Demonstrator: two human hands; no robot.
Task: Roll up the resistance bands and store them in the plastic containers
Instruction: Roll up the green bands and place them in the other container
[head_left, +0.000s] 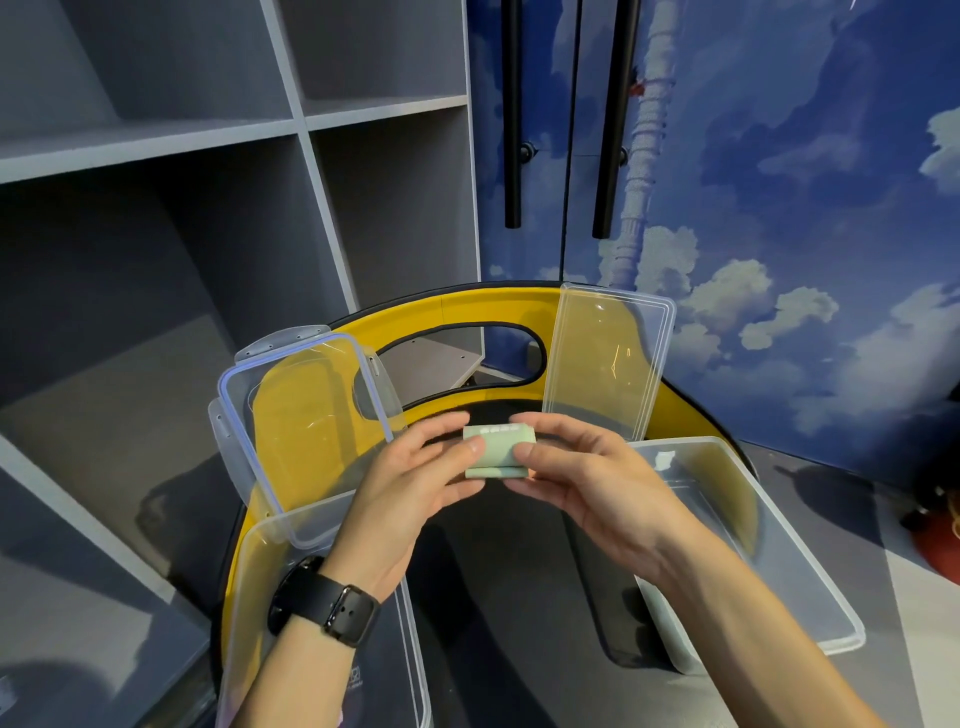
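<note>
Both our hands, left hand (415, 483) and right hand (587, 478), pinch a rolled green resistance band (497, 451) between two clear plastic containers (769, 540).

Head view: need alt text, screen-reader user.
Two hands, left hand and right hand, pinch a rolled pale green resistance band between them above a yellow-rimmed surface. Open clear plastic containers sit either side, with lids propped behind.
</note>
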